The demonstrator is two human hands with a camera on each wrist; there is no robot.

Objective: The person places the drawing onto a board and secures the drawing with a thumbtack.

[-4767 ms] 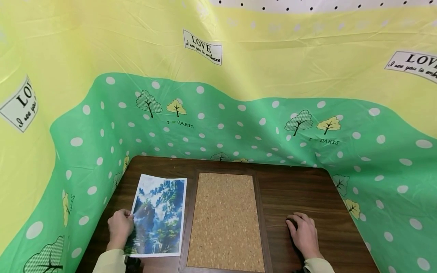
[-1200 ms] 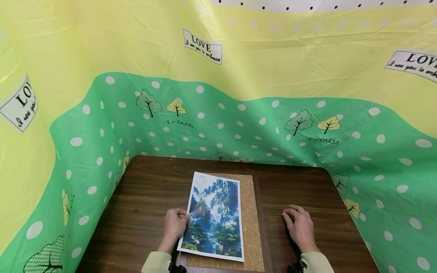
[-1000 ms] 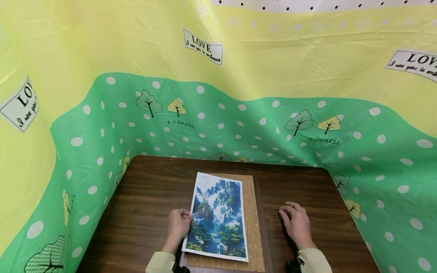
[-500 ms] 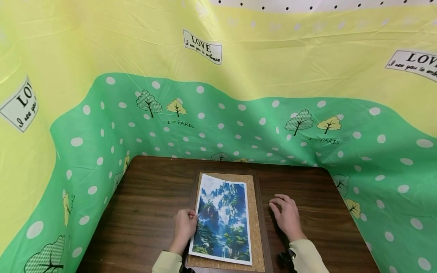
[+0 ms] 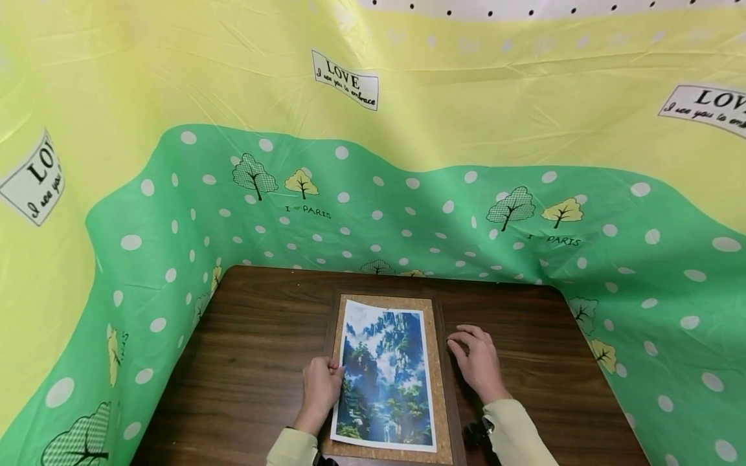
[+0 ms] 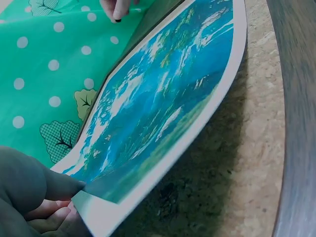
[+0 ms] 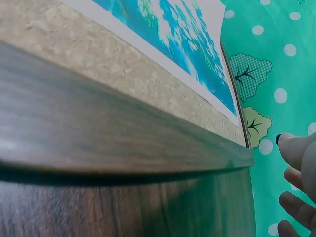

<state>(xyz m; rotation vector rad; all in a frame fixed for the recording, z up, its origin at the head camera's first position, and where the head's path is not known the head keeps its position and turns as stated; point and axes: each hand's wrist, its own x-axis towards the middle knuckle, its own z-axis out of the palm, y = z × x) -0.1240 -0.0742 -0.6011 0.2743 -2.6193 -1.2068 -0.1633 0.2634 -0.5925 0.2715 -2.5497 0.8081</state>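
A printed landscape picture [image 5: 384, 375], blue and green mountains with a waterfall inside a white border, lies over a cork board [image 5: 440, 414] set in a dark wooden frame [image 5: 452, 395]. My left hand [image 5: 319, 388] pinches the sheet's left edge between thumb and fingers. In the left wrist view the paper bows up, and the cork [image 6: 264, 123] beneath is shadowed. To the right of the frame is my right hand [image 5: 479, 362], holding nothing, its fingers loosely bent towards the board. The right wrist view shows that hand's fingers [image 7: 294, 148] apart from the picture.
A dark wood-grain table [image 5: 250, 336] extends on both sides of the board. A yellow and green curtain [image 5: 402, 213] with white dots and printed trees encloses the table at the back and sides. Dark straps are on both wrists.
My left hand has carried the picture from the table's left side rightward onto the cork board. My right hand has moved left, closer to the board's frame.
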